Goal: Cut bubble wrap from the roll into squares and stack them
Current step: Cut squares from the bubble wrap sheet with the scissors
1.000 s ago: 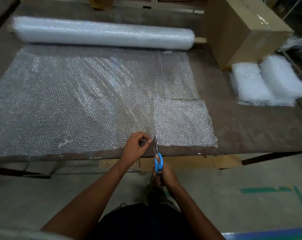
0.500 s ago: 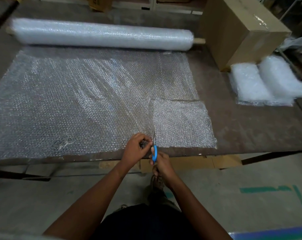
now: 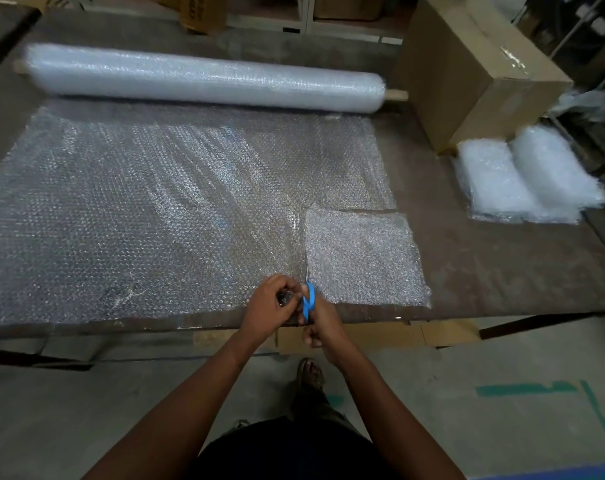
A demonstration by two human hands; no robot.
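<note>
**Ana:** Two hands, both busy at the near edge of the table. The right hand has its fingers through the blue-handled scissors, blades pointing away into the sheet; the left hand pinches a bunch of the unrolled bubble wrap sheet just left of the blades.

**Ben:** So the cut is only starting?

**Ana:** I judge so. The blades sit at the sheet's near edge, beside the left border of the loose square that lies on the sheet's right corner. That border looks like the guide line.

**Ben:** What makes it go well?

**Ana:** Keep the pinched film taut and slightly lifted so the blades glide rather than chew, and steer straight along the square's edge toward the bubble wrap roll at the far side. Film this limp will probably bunch if the left hand slackens.

**Ben:** And the finished pieces?

**Ana:** Two stacks of cut squares lie well apart to the right, just in front of a cardboard box. The loose square has yet to join them.
</note>
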